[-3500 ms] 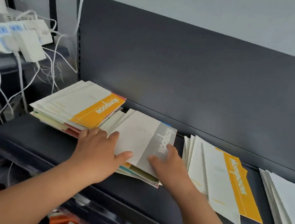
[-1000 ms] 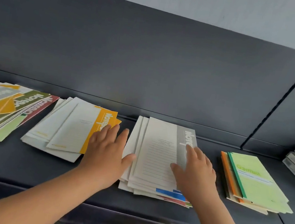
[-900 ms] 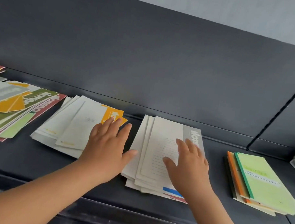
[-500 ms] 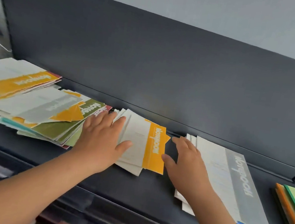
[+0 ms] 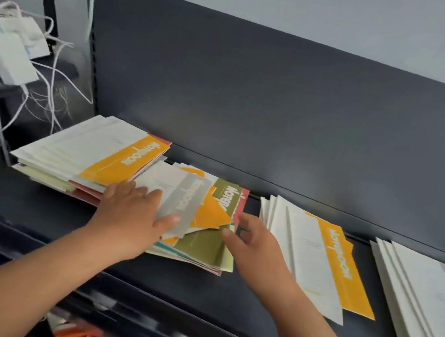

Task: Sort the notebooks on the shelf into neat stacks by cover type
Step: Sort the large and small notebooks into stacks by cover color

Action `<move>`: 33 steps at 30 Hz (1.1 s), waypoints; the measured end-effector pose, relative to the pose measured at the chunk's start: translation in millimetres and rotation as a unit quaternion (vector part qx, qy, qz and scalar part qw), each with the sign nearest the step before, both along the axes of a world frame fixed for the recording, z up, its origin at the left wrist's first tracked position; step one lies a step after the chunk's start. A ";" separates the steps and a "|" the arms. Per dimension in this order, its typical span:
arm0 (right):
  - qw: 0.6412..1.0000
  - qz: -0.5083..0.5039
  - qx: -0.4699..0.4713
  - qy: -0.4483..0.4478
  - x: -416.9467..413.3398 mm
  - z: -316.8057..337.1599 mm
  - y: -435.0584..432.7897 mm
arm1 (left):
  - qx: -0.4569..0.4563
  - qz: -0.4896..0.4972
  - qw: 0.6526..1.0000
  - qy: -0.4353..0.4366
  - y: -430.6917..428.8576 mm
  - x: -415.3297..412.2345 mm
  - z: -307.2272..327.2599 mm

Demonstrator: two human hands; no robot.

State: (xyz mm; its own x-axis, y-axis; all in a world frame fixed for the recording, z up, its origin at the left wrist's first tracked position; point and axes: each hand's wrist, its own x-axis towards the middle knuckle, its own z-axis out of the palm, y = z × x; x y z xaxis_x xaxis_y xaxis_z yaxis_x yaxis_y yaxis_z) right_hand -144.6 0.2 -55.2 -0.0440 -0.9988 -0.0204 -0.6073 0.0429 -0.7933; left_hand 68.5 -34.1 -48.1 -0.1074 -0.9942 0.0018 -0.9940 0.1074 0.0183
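A messy mixed pile of notebooks [image 5: 205,240] lies in the middle of the dark shelf [image 5: 199,285], with a grey-banded one [image 5: 179,199] on top, then orange and olive covers. My left hand [image 5: 129,212] rests flat on the pile's left side, fingers spread. My right hand [image 5: 250,243] hovers at the pile's right edge, fingers curled but holding nothing. A stack topped by an orange-banded notebook [image 5: 97,156] sits at the left. A fanned orange-banded stack [image 5: 317,258] lies to the right, and a grey-banded stack [image 5: 426,299] at the far right.
The shelf's dark back panel [image 5: 280,113] rises behind the notebooks. White power strips and tangled cables [image 5: 16,59] sit on the neighbouring shelf at the left. Orange items [image 5: 77,336] show on a lower shelf below the front edge.
My view and both hands have shifted left, from the orange-banded and grey-banded stacks to the mixed pile. My left hand now presses on the pile; my right hand left the grey-banded stack.
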 end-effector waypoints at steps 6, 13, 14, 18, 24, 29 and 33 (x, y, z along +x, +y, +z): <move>0.999 -0.028 0.030 0.011 22.0 -2.4 -8.0 | 0.028 -0.093 0.994 0.043 6.8 -8.2 -7.6; 0.996 -0.026 0.025 0.082 31.9 0.0 -25.7 | 0.047 -0.008 0.995 0.090 -11.0 3.0 -7.3; 0.995 -0.021 0.032 0.090 33.2 0.6 -26.9 | 0.052 0.001 0.995 0.090 -13.5 4.6 -7.9; 0.995 -0.014 0.029 0.094 36.8 -5.5 -24.3 | 0.051 0.027 0.995 0.077 -21.6 1.8 -7.6; 0.992 -0.125 0.009 0.008 30.5 -5.7 -34.8 | 0.027 -0.029 0.988 0.151 -21.2 -10.2 -7.6; 0.986 -0.149 0.056 -0.044 28.5 -6.0 -45.7 | 0.051 0.031 0.994 0.087 -29.9 -5.9 -13.0; 0.991 -0.113 0.066 -0.025 32.3 -7.7 -42.4 | 0.052 0.013 0.992 0.113 -34.6 -10.1 -13.1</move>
State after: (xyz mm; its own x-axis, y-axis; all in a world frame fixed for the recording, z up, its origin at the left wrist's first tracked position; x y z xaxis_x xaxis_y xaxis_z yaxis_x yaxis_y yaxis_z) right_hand -112.3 -42.2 -62.9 -0.2615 -0.9522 -0.1578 -0.5312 0.2785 -0.8002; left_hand 58.3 -68.8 -61.2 -0.0912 -0.9927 -0.0796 -0.9657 0.0686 0.2503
